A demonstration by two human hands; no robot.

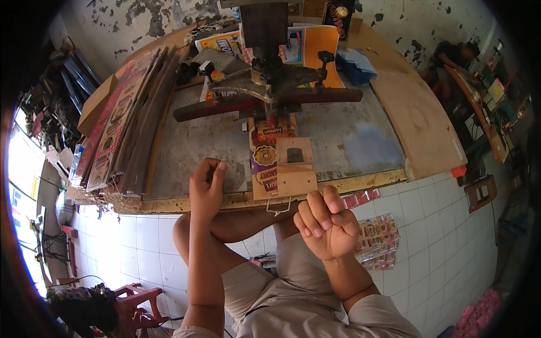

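Over the front edge of the worktable, my left hand [206, 188] is raised with its fingers curled in and its thumb beside the index finger; nothing shows in it. My right hand [328, 225] hovers palm up just in front of the table edge, fingers folded closed; whatever they may hold is hidden. Between the hands lies a long printed cardboard strip [262, 155] in orange and purple. A small wooden block jig [297, 180] with a dark square inset rests over its right side. White string [277, 212] dangles from the jig's front end.
A heavy metal press [270, 84] with a wide crossbar stands above the strip. Long boards [132, 118] are stacked on the left, and a flat brown board [414, 121] lies right. Printed sachet sheets [377, 239] lie on the tiled floor. A red stool [138, 304] stands lower left.
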